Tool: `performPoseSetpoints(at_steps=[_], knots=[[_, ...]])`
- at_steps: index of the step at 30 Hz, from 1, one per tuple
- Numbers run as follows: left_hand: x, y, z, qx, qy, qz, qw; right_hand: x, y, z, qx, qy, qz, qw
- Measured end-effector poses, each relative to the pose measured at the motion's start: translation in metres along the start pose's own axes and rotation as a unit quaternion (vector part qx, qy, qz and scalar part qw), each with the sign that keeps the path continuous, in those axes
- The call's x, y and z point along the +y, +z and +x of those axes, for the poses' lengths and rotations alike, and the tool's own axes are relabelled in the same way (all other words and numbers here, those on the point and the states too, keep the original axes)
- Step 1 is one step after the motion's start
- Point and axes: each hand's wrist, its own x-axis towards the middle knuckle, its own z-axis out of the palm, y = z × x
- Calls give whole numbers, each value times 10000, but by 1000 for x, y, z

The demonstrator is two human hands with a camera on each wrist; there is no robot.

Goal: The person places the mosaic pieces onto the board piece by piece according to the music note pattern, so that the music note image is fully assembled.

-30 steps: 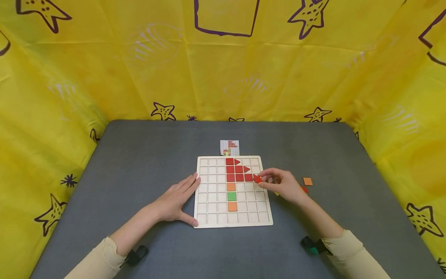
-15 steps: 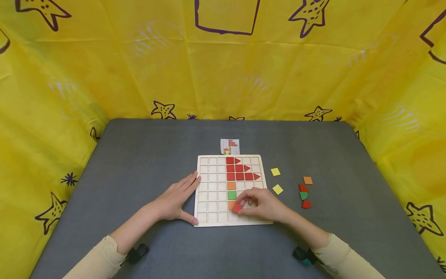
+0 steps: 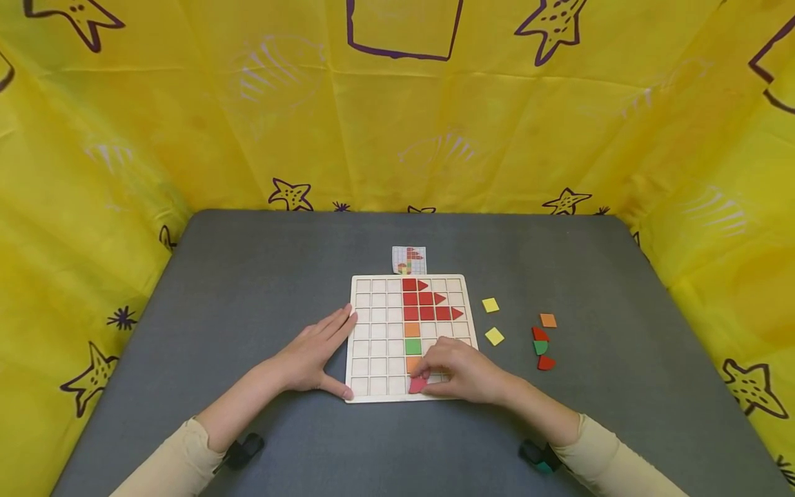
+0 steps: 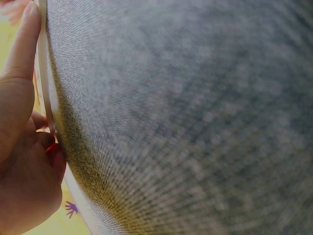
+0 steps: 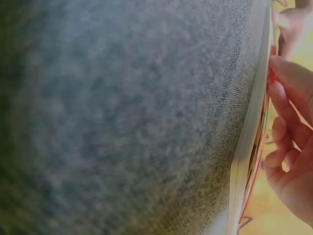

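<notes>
- A red piece lay at the bottom row of the pale gridded board, just below the lower orange square; it looked flat and glossy (its outline was partly hidden by fingers).
- The right hand pinched that piece between thumb and fingertips, reaching in low over the board's lower right, the other fingers curled.
- The left hand was spread wide, its fingers on the board's left edge and its thumb at the lower left corner.
- Up the same column sat a green square, an upper orange square, then three rows of red squares, each ending in a right-pointing triangle.
- A printed card lay just beyond the board.
- Right of it lay yellow squares and other loose pieces on the grey table.
</notes>
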Motion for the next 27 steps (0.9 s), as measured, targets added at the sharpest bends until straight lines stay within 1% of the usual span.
performPoseSetpoints(at_steps=[3, 7, 12, 18, 22, 25, 27], knots=[[0, 0, 0, -13, -3, 8, 10000, 1, 0, 1, 54, -192, -21, 9998], [-1, 1, 1, -18, -25, 7, 10000, 1, 0, 2, 117, -227, 90, 9996], [-1, 1, 0, -17, -36, -14, 10000, -1, 0, 3, 57, 7, 177, 9998], [0, 0, -1, -3, -17, -51, 10000, -3, 1, 5, 155, 51, 181, 9997], [0, 0, 0, 14, 12, -55, 10000, -4, 1, 5, 107, 228, 165, 9995], [0, 0, -1, 13, 18, -61, 10000, -3, 0, 3, 245, 387, 360, 9983], [1, 0, -1, 25, 25, -71, 10000, 0, -1, 1, 411, 511, 635, 9958]])
